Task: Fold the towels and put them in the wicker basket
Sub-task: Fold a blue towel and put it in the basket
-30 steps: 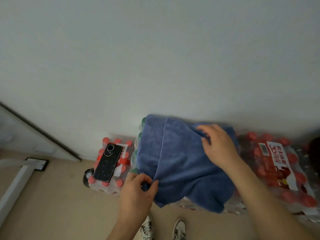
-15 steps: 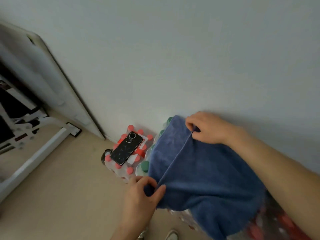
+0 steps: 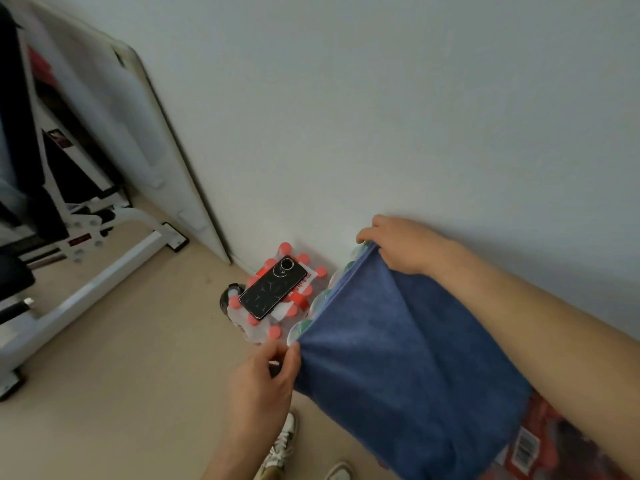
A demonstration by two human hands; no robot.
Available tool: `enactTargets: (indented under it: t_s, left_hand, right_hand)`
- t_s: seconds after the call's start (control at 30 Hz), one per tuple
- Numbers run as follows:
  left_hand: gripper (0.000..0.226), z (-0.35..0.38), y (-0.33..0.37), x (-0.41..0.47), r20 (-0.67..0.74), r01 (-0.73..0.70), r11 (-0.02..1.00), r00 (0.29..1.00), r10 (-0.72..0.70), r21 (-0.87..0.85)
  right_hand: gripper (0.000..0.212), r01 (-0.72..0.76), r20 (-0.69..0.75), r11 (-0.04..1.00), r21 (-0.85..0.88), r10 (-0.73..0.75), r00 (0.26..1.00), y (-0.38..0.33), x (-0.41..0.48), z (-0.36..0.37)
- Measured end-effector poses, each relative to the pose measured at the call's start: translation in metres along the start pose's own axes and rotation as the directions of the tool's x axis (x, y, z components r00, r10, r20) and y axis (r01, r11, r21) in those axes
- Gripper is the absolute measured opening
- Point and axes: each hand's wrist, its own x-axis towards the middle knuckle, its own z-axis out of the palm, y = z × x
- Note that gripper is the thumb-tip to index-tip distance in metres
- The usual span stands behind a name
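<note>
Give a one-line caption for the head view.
Left hand and right hand pinch corners of a blue towel over bottle packs, phone alongside.

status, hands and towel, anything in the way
Left hand pinches near corner of blue towel, right hand grips far corner. Towel stretched over bottle packs. Phone on red-capped pack alongside, apart; no basket in view.

Left hand [image 3: 263, 382] and right hand [image 3: 398, 245] pinch blue towel [image 3: 398, 358] corners
</note>
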Motion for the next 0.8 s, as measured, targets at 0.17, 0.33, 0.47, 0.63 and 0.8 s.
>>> enactTargets:
  t_s: [0.17, 0.33, 0.47, 0.63, 0.8]
  left_hand:
    - [0.026, -0.003, -0.005, 0.009, -0.092, 0.082, 0.979, 0.991, -0.1, -0.184]
    - [0.024, -0.008, -0.011, 0.014, -0.068, 0.011, 0.988, 0.997, -0.022, -0.154]
    - [0.021, -0.016, -0.011, 0.018, 0.015, -0.075, 0.997, 0.997, 0.076, -0.026]
    - [0.023, -0.037, 0.013, 0.017, -0.029, -0.278, 0.961, 0.96, 0.278, 0.002]
    - [0.021, -0.048, 0.05, 0.015, -0.065, -0.388, 0.922, 0.92, 0.387, -0.003]
  right_hand:
    - [0.025, 0.096, -0.053, 0.995, -0.015, -0.097, 0.994, 0.004, 0.004, 0.004]
    - [0.017, 0.111, -0.161, 0.993, -0.05, -0.117, 0.98, 0.003, -0.003, 0.003]
    - [0.007, 0.051, -0.175, 0.997, 0.05, -0.042, 0.984, 0.001, -0.025, -0.006]
    - [0.017, -0.032, -0.271, 0.986, 0.162, 0.076, 0.96, 0.008, -0.081, -0.019]
    - [0.014, -0.077, -0.485, 0.939, 0.335, 0.242, 0.84, 0.017, -0.16, -0.023]
